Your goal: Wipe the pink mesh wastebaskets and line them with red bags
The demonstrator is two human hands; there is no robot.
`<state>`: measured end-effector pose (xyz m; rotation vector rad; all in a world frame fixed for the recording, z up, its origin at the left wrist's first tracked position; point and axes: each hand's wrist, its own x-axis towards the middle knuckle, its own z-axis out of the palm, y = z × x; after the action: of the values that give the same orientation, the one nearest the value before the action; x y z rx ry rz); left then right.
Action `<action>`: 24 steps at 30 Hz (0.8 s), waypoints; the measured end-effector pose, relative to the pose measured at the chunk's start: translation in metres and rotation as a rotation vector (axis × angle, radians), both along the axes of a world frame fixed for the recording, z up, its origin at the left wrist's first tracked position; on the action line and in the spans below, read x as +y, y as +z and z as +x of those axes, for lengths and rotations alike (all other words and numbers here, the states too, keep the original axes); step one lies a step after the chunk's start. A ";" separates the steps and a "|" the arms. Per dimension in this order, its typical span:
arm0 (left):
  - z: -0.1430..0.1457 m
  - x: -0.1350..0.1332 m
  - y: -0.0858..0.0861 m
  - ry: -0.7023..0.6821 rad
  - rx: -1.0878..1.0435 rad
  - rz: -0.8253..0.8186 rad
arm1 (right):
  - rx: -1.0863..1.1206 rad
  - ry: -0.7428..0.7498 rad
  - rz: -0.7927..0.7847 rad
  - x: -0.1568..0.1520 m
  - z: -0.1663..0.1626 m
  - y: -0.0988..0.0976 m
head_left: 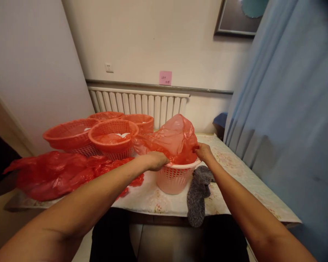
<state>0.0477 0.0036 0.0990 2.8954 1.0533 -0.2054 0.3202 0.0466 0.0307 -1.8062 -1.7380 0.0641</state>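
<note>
A thin red plastic bag (177, 136) stands puffed up in the mouth of a pale pink perforated basket (173, 180). My left hand (155, 161) is closed at the basket's near left rim, pinching the bag's edge there. On the right side of the rim, my right hand (203, 151) grips the bag between thumb and fingers. The bag's far side rises above the rim, and part of it spreads left toward the other baskets. Beside the basket on the right lies a dark grey knitted cloth item (197, 198), hanging over the table's front edge.
Several baskets lined with red bags stand at the back left, the nearest basket (113, 136) holding something white. Loose red bags (57, 174) are heaped at the front left. A flowered cloth covers the table (235, 171). Behind are a radiator (142, 103) and, at right, a blue curtain (287, 102).
</note>
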 end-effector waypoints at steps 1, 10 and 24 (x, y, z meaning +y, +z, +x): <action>-0.004 -0.007 0.001 -0.004 -0.007 0.012 | 0.019 0.025 0.010 -0.004 -0.002 0.000; -0.018 -0.049 -0.010 -0.049 -0.071 -0.127 | 0.062 0.201 -0.017 -0.039 -0.014 0.004; -0.003 -0.061 -0.012 -0.109 -0.031 -0.058 | -0.483 0.617 0.381 -0.066 -0.129 0.154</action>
<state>0.0447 -0.0579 0.0868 2.8960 0.8700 -0.1923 0.1908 -0.0198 0.1847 -1.0137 -2.3959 -0.4545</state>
